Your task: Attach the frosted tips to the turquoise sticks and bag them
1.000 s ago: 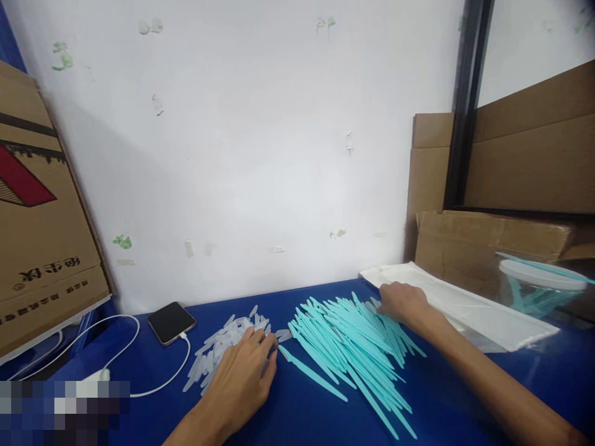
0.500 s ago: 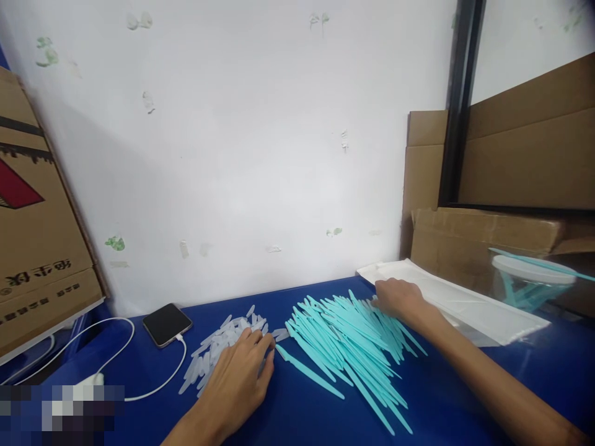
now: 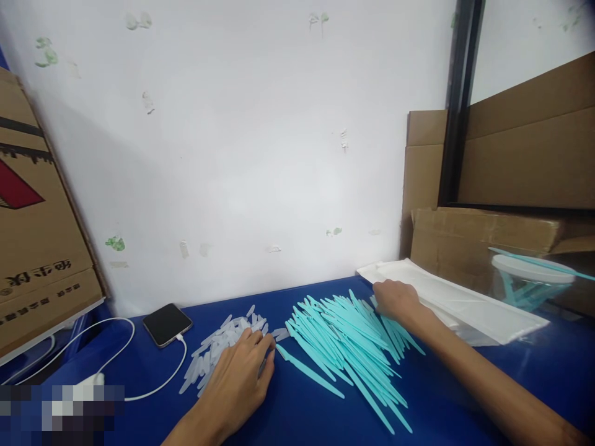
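Head view is given down onto a blue desk (image 3: 297, 415) set against a white wall (image 3: 260, 142); the left hand (image 3: 239, 378) is laid palm-down with fingers loosely spread on the near edge of a heap of clear plastic pieces (image 3: 218, 347), the fingertips touching the pieces, and whether one is pinched beneath cannot be told; the right hand (image 3: 395, 300) is rested, fingers curled, on the far right end of a fanned pile of teal sticks (image 3: 346, 344), and whether a stick is gripped cannot be told, since the fingertips are hidden under the knuckles. The two piles are kept just beside each other, apparently so that each hand can draw from its own; one teal stick (image 3: 309, 371) lies apart, between the piles. A white tray (image 3: 465, 303) is set just behind the right hand, and a clear tub (image 3: 530, 285) holding more teal sticks is seen near the right edge, partly blurred. A phone (image 3: 167, 324) with its white cable (image 3: 153, 387) lies left of the clear heap; cardboard boxes (image 3: 37, 248) are cut off at both sides; the lower left corner is pixelated.
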Demonstrator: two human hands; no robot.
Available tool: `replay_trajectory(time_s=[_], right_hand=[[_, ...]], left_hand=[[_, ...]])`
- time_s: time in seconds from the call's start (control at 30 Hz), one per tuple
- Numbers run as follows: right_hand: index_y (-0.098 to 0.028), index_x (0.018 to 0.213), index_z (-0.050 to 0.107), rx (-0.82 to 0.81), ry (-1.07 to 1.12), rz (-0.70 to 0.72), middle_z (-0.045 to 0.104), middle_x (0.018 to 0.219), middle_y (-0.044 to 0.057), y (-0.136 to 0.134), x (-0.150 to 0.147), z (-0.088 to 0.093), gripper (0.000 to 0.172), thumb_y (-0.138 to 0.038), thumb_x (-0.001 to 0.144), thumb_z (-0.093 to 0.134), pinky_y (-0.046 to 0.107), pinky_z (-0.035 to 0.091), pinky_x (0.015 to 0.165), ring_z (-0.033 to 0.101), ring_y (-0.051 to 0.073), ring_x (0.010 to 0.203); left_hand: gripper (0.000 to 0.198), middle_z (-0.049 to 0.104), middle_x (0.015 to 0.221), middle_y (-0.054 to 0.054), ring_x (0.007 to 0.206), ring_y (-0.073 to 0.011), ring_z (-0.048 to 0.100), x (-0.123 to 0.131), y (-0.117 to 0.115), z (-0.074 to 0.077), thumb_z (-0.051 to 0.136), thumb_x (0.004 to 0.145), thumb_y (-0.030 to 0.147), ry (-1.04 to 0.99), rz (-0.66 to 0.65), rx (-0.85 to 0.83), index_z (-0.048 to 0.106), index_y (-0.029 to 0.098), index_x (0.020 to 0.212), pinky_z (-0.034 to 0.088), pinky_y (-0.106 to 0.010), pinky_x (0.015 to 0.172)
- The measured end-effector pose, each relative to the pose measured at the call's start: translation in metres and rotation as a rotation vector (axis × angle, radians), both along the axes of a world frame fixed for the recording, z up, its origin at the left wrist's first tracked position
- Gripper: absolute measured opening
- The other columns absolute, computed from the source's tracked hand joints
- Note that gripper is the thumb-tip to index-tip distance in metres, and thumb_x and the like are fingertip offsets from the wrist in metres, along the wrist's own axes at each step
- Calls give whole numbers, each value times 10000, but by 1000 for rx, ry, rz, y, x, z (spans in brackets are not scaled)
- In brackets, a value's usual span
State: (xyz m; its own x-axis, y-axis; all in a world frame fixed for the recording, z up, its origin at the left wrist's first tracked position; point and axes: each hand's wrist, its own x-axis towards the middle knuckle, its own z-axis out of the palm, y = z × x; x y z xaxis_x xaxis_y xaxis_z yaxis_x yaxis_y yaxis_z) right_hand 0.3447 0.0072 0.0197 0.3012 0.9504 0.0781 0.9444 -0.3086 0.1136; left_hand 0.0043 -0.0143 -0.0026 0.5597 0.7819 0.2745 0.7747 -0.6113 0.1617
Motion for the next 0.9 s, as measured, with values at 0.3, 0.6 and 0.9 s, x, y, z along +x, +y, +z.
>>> replay_trajectory(time_s=[0.3, 0.6, 0.9], right_hand=[[-147, 955, 739, 22, 12, -6, 721, 1020, 171, -5, -6, 15, 175, -227, 804, 700, 322, 469, 708, 693, 304, 965], [-165, 870, 742, -5, 25, 44, 732, 983, 143, 0, -9, 4, 101, -193, 807, 668, 313, 454, 696, 697, 286, 924], [-172, 925, 748, -48, 54, 86, 736, 995, 151, -3, -17, 3, 227, -363, 822, 683, 318, 464, 702, 698, 291, 929]], left_hand=[[284, 639, 992, -57, 966, -237, 574, -1, -1, 0, 329, 1007, 274, -1, 5, 14, 610, 242, 983, 485, -368, 762], [294, 634, 986, -70, 974, -243, 581, -2, 1, -3, 325, 1006, 282, -4, -11, 18, 616, 247, 982, 486, -362, 753], [287, 630, 975, -61, 954, -237, 578, -2, 3, -4, 329, 1005, 270, -3, -13, 27, 615, 255, 985, 475, -358, 738]])
